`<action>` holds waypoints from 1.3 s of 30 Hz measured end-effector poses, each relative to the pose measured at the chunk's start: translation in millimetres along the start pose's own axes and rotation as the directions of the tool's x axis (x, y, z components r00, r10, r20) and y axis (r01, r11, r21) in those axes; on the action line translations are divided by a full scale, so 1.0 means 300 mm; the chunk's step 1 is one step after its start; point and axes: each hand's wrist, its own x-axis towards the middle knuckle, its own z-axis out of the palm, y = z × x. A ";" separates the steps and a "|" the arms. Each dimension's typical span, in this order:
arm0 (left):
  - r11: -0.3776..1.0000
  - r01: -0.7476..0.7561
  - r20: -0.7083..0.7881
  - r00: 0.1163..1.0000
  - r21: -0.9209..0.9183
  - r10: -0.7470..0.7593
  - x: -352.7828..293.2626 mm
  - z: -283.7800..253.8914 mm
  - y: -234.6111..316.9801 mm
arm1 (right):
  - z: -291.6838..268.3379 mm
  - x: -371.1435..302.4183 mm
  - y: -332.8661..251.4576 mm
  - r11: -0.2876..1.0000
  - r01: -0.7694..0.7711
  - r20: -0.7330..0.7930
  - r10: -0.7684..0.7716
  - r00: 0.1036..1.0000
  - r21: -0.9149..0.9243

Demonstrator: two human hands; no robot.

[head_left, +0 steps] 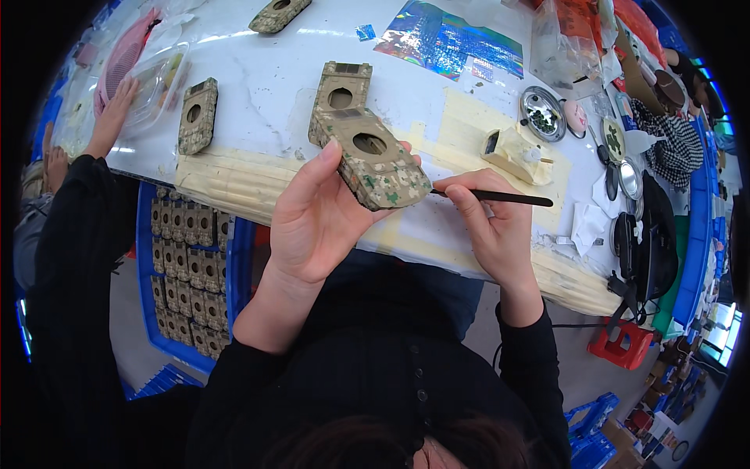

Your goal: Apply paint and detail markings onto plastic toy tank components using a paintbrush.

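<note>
— Closest to you, what's going on?
— Both my hands are raised over the counter (266, 86) edge; my left hand (312, 223) has its fingers clenched around a camouflage tank hull (375, 168), tilted; my right hand (492, 227) pinches a thin black brush (500, 197), tip touching the hull's end.
— Anything nearby?
— 1 more hull (341, 87) behind it; 1 tan turret (516, 152) to the right; a blue crate (191, 266) of hulls below.

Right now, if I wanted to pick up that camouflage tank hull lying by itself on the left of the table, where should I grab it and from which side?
Take the lone tank hull across its two long side walls, coming straight down from above. It lies flat, top face up, long and narrow, with bare white table on both long sides, so fingers fit there. Avoid the round hole in its top.
</note>
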 end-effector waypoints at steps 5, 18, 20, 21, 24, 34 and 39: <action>1.000 0.001 -0.007 1.000 -0.013 -0.001 0.002 0.001 -0.002 | -0.003 -0.002 -0.006 1.000 -0.006 -0.012 0.006 1.000 0.005; 0.999 0.014 0.009 1.000 0.033 -0.014 0.008 0.026 -0.015 | -0.146 0.008 -0.158 0.976 0.109 -0.139 -0.083 0.987 0.189; 0.998 0.037 0.021 0.999 0.051 -0.038 0.010 0.037 -0.025 | -0.163 0.010 -0.210 0.962 0.160 -0.119 -0.137 0.983 0.220; 0.998 0.048 0.026 0.998 0.049 -0.049 0.012 0.041 -0.035 | -0.164 0.011 -0.234 0.961 0.176 -0.105 -0.156 0.982 0.214; 0.993 0.080 0.027 0.996 0.083 -0.083 0.011 0.064 -0.051 | -0.148 0.016 -0.266 0.957 0.165 -0.072 -0.152 0.986 0.238; 0.986 0.078 0.043 0.995 0.148 -0.085 -0.007 0.096 -0.080 | -0.111 -0.002 -0.263 0.968 0.115 -0.070 -0.102 0.992 0.224; 0.983 0.055 0.054 0.996 0.176 -0.065 -0.010 0.095 -0.081 | -0.110 -0.001 -0.264 0.971 0.121 -0.062 -0.111 0.992 0.204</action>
